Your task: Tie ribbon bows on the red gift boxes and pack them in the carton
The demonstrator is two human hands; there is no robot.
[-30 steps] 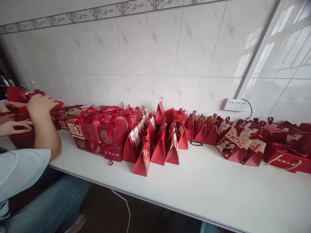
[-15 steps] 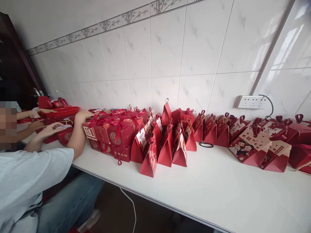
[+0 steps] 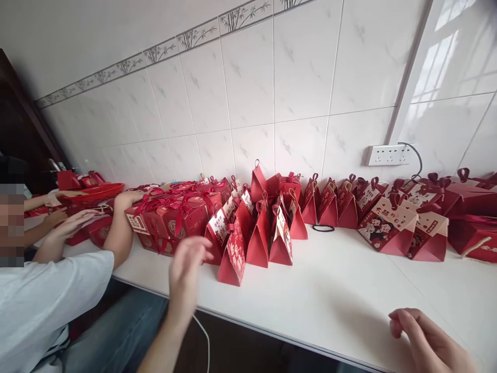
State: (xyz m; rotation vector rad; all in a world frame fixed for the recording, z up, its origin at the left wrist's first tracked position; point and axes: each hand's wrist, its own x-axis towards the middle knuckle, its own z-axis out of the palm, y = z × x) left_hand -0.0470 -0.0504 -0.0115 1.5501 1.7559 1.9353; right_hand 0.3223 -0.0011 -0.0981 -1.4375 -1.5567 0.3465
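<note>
My left hand [image 3: 186, 269] is raised over the front edge of the white counter [image 3: 330, 300], fingers stretched out and a little blurred, holding nothing. It is nearest a cluster of upright red triangular gift bags [image 3: 252, 238]. My right hand [image 3: 427, 339] hovers low at the bottom right above the counter, fingers loosely curled and apart, nothing in it. Red square boxes tied with ribbon [image 3: 171, 217] are stacked left of the triangular bags.
A person in a white shirt [image 3: 46, 305] sits at the left, an arm [image 3: 120, 228] against the boxes and hands on more red boxes. More red bags [image 3: 388, 230] line the tiled wall at right. A black hair tie [image 3: 323, 228], a wall power strip [image 3: 388, 154] and a hanging white cable [image 3: 204, 331] show.
Both my hands have come into view, the left rising by the triangular bags, the right at the bottom right. The view has shifted slightly; the other person's arm stays on the boxes.
</note>
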